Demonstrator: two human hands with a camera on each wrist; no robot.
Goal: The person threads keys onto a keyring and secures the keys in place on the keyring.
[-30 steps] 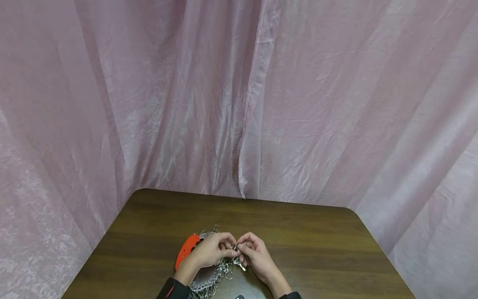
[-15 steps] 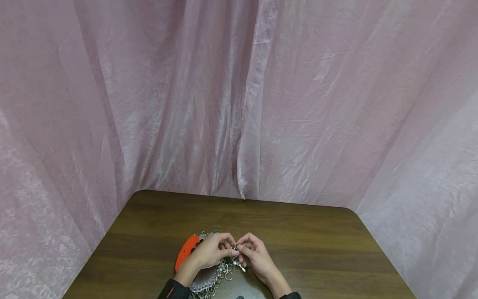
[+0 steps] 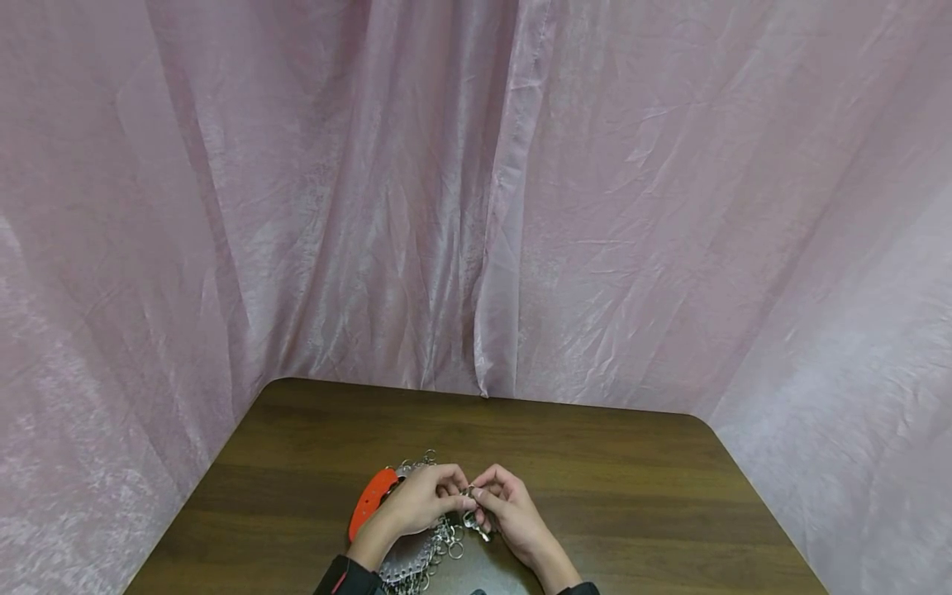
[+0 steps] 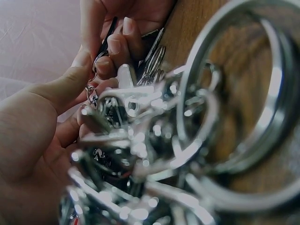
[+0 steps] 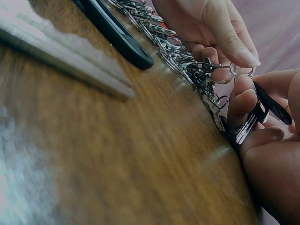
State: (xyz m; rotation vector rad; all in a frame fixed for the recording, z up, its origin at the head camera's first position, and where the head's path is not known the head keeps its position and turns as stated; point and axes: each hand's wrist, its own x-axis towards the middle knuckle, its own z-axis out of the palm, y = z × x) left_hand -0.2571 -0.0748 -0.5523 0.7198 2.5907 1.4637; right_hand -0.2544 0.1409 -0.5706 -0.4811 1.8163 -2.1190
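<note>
In the head view my left hand (image 3: 416,500) and right hand (image 3: 513,512) meet fingertip to fingertip over the table. Between them is a small key ring (image 5: 233,71), pinched by thumb and fingers from each side. A silver key (image 5: 246,129) and a black flat piece (image 5: 272,104) sit at my right fingers; a silver key (image 3: 476,525) shows below the hands. Under my left hand lies a grey round plate (image 3: 405,560) fringed with metal clasps and rings (image 3: 449,541). Those rings (image 4: 229,117) loom large and blurred in the left wrist view.
An orange curved piece (image 3: 370,506) lies left of the left hand. Near the right wrist camera are a large blurred key (image 5: 70,56) and a black looped part (image 5: 119,35). The wooden table (image 3: 632,479) reaches back to a pink curtain (image 3: 632,248).
Both hands stay in almost the same place. The key below them has turned slightly, its blade looking darker now.
</note>
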